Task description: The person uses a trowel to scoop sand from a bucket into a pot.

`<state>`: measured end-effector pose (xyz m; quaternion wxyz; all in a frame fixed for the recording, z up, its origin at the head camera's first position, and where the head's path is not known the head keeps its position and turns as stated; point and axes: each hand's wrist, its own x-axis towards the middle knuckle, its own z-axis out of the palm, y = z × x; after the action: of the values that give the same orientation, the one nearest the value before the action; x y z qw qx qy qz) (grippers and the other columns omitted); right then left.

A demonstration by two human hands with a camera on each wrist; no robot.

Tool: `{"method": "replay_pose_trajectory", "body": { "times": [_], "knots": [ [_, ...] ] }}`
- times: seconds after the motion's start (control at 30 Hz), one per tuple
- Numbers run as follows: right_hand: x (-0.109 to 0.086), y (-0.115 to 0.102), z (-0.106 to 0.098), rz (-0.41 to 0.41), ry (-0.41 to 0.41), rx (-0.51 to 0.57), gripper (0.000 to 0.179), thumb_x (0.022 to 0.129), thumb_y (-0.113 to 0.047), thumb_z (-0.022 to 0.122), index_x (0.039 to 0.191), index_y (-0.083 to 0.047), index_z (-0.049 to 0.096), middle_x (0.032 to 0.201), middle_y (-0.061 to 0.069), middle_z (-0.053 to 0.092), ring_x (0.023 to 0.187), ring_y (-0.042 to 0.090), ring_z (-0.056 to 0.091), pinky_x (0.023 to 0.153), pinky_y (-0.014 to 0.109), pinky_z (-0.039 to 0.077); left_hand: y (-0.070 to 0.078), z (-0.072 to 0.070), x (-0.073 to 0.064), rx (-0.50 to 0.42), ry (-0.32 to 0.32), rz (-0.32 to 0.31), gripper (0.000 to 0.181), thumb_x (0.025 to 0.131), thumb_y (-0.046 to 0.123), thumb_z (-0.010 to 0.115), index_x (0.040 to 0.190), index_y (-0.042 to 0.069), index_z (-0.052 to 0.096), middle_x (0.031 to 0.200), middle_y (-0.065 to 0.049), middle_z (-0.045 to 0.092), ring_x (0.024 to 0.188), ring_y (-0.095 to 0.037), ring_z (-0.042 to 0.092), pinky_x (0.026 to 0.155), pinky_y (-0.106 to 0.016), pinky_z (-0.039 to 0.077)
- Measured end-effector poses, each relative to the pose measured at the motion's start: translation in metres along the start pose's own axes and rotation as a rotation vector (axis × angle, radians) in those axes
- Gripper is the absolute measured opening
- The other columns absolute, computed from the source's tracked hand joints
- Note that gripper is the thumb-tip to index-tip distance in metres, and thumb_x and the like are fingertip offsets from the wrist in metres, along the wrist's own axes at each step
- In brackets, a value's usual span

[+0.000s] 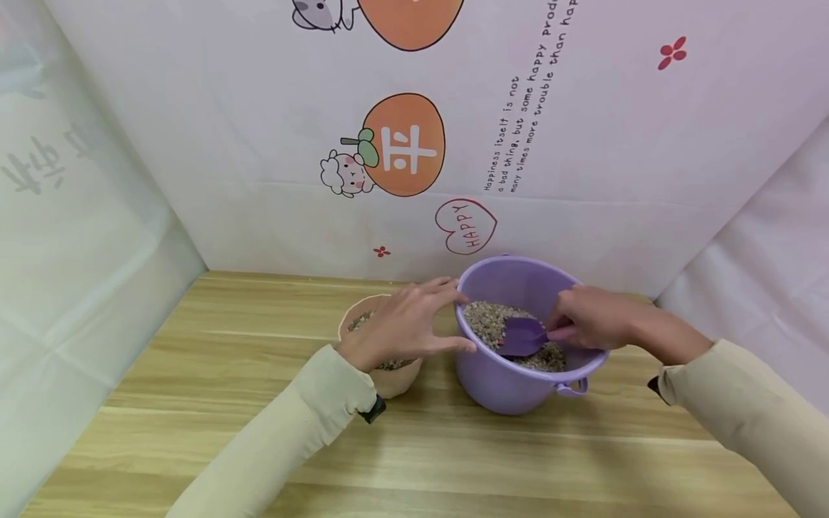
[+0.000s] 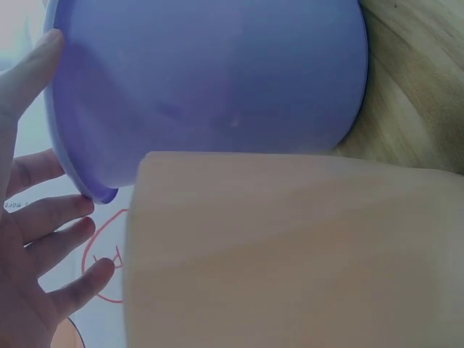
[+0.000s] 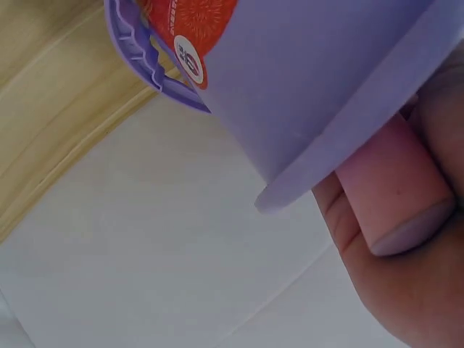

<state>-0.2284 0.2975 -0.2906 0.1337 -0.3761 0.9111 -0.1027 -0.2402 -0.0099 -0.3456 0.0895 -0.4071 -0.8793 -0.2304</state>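
A purple bucket [image 1: 508, 388] holds grey-brown gravel [image 1: 486, 316]. Gripped by its pink handle [image 3: 399, 190] in my right hand [image 1: 592, 316], a small shovel with a purple blade [image 1: 523, 337] lies down in the gravel inside the bucket. My left hand [image 1: 409, 316] touches the bucket's left rim with thumb and fingertips, its fingers spread and fairly straight. Beneath that hand and forearm stands a peach-coloured pot [image 1: 393, 381] with similar gravel in it, partly hidden by the hand. The left wrist view shows this pot's smooth wall close up, beside the bucket.
The bucket's handle [image 3: 148, 61] hangs at its side near a red label [image 3: 206, 22]. Bucket and pot stand on a wood-grain table [image 1: 227, 403], close to a printed white wall sheet [image 1: 291, 223]. White cloth [image 1: 764, 237] hangs at both sides.
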Motion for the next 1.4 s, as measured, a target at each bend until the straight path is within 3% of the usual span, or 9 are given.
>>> {"method": "replay_pose_trajectory", "body": {
  "times": [0.27, 0.5, 0.63, 0.73, 0.9, 1.13, 1.3, 1.4],
  "knots": [
    [-0.002, -0.010, -0.003, 0.057, -0.094, 0.081, 0.040, 0.095, -0.003, 0.061, 0.061, -0.022, 0.054, 0.055, -0.015, 0.040, 0.047, -0.003, 0.042, 0.044, 0.018, 0.039, 0.001, 0.000, -0.001, -0.003, 0.004, -0.009, 0.068, 0.080, 0.068, 0.070, 0.130, 0.023, 0.063, 0.148, -0.006, 0.050, 0.125, -0.027, 0.056, 0.102, -0.044, 0.047],
    [-0.004, -0.010, -0.007, 0.000, -0.093, 0.083, 0.039, 0.097, -0.004, 0.060, 0.063, -0.021, 0.053, 0.057, -0.016, 0.037, 0.051, -0.003, 0.041, 0.047, 0.019, 0.041, -0.001, 0.000, -0.002, -0.021, 0.008, -0.009, 0.067, 0.080, 0.067, 0.071, 0.129, 0.023, 0.063, 0.148, -0.004, 0.050, 0.128, -0.026, 0.054, 0.103, -0.046, 0.045],
    [-0.006, -0.005, -0.009, 0.015, -0.063, 0.095, 0.026, 0.097, -0.011, 0.064, 0.076, -0.022, 0.073, 0.066, -0.019, 0.057, 0.059, -0.001, 0.053, 0.053, 0.021, 0.050, -0.001, 0.001, -0.002, -0.025, 0.016, -0.007, 0.065, 0.080, 0.066, 0.072, 0.128, 0.024, 0.064, 0.147, -0.004, 0.051, 0.129, -0.025, 0.053, 0.103, -0.045, 0.045],
    [-0.007, -0.003, -0.011, 0.042, -0.057, 0.134, 0.018, 0.094, -0.005, 0.066, 0.093, -0.018, 0.080, 0.079, -0.014, 0.069, 0.066, 0.004, 0.061, 0.057, 0.023, 0.054, -0.001, 0.001, -0.001, -0.027, 0.012, -0.010, 0.065, 0.079, 0.066, 0.072, 0.128, 0.024, 0.064, 0.148, -0.004, 0.051, 0.129, -0.026, 0.053, 0.104, -0.045, 0.044],
    [-0.007, -0.001, -0.008, 0.049, -0.066, 0.160, 0.027, 0.084, 0.008, 0.066, 0.102, -0.007, 0.079, 0.089, -0.007, 0.073, 0.071, 0.007, 0.064, 0.059, 0.024, 0.056, -0.001, 0.001, -0.001, -0.023, 0.002, -0.013, 0.067, 0.080, 0.067, 0.071, 0.129, 0.022, 0.063, 0.149, -0.006, 0.049, 0.129, -0.027, 0.053, 0.104, -0.046, 0.044],
    [-0.009, 0.004, 0.005, -0.019, -0.004, 0.158, 0.024, 0.089, 0.005, 0.065, 0.110, -0.003, 0.076, 0.101, 0.006, 0.076, 0.083, 0.010, 0.070, 0.064, 0.023, 0.056, -0.001, 0.001, 0.001, -0.010, 0.000, -0.007, 0.068, 0.079, 0.068, 0.071, 0.129, 0.022, 0.064, 0.148, -0.006, 0.050, 0.126, -0.027, 0.055, 0.102, -0.045, 0.046],
    [-0.007, 0.006, 0.013, -0.076, 0.050, 0.135, 0.029, 0.084, 0.011, 0.064, 0.110, 0.001, 0.075, 0.103, 0.008, 0.075, 0.092, 0.018, 0.073, 0.073, 0.024, 0.057, 0.000, 0.001, 0.002, -0.018, 0.002, -0.005, 0.067, 0.079, 0.067, 0.071, 0.128, 0.022, 0.064, 0.148, -0.006, 0.050, 0.125, -0.027, 0.056, 0.102, -0.044, 0.046],
    [-0.006, 0.004, 0.014, -0.070, 0.058, 0.138, 0.034, 0.081, 0.014, 0.062, 0.111, 0.003, 0.074, 0.104, 0.008, 0.075, 0.095, 0.020, 0.073, 0.077, 0.025, 0.058, 0.000, 0.001, 0.001, -0.017, 0.008, -0.016, 0.066, 0.079, 0.067, 0.072, 0.128, 0.023, 0.065, 0.148, -0.005, 0.050, 0.126, -0.026, 0.055, 0.102, -0.045, 0.046]
  ]
}}
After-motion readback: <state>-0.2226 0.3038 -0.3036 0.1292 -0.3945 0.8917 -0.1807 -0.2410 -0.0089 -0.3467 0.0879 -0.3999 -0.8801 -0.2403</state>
